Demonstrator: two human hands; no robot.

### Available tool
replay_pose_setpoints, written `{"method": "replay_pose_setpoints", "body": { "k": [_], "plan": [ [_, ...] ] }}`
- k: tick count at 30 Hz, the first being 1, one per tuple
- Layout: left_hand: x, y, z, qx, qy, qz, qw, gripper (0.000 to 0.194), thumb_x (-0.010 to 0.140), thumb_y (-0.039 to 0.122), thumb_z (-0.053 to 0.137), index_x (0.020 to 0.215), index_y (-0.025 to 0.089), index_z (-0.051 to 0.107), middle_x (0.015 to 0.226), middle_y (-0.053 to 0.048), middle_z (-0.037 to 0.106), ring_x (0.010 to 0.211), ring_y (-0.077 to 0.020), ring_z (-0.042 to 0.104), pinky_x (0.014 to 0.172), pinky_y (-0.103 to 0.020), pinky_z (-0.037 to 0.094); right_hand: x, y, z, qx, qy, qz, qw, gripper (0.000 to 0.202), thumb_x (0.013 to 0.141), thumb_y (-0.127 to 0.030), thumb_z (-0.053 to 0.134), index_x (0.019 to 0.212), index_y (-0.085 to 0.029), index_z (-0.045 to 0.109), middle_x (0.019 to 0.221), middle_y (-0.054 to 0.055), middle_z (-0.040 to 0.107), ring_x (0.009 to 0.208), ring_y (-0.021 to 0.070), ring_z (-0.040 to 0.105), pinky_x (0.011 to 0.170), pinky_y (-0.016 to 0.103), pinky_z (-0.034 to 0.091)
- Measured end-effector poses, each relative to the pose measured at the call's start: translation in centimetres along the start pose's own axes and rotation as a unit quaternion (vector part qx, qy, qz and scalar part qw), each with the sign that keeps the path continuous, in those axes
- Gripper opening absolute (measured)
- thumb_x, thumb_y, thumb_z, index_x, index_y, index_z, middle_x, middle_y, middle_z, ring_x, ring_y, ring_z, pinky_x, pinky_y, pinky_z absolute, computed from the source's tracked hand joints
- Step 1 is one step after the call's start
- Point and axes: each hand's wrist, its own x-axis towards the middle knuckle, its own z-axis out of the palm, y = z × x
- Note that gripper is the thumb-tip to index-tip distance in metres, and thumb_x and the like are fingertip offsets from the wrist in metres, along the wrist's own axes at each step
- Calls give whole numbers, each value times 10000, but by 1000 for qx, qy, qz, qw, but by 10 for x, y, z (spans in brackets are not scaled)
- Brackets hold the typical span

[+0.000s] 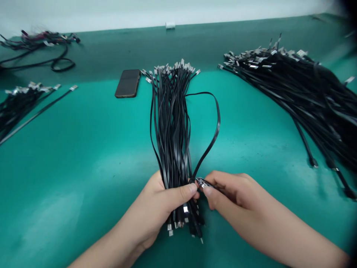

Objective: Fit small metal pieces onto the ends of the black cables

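A thick bundle of flat black cables (173,126) lies lengthwise in front of me, its many silver connectors fanned out at the far end. Near the lower end, my left hand (167,197) is closed round the bundle, thumb across the top; more plugs stick out below it. One cable (218,115) bows out in a loop on the right side and returns to the bundle by my left thumb. Just right of that thumb, my right hand (231,193) pinches a black cable connector (202,182) with a shiny metal tip. Its exact shape is partly hidden by the fingers.
A dark phone (127,83) lies left of the bundle's far end on the green mat (92,149). To the right is a large pile of black cables (306,89). More cables (19,104) lie at left, with tangled wires (52,41) behind them.
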Motion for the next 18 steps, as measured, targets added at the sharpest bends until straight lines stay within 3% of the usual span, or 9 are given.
{"method": "replay_pose_setpoints", "body": {
  "k": [18],
  "plan": [
    [4, 0, -1, 42, -22, 33, 998, 161, 816, 292, 795, 803, 155, 712, 810, -9, 706, 789, -146, 622, 720, -253, 460, 3, 4, -1, 39, -28, -3, 999, 409, 1008, -429, 415, 658, -227, 482, 546, -51, 396, 490, 117, 324, 431, 286, 241]
  ]
}}
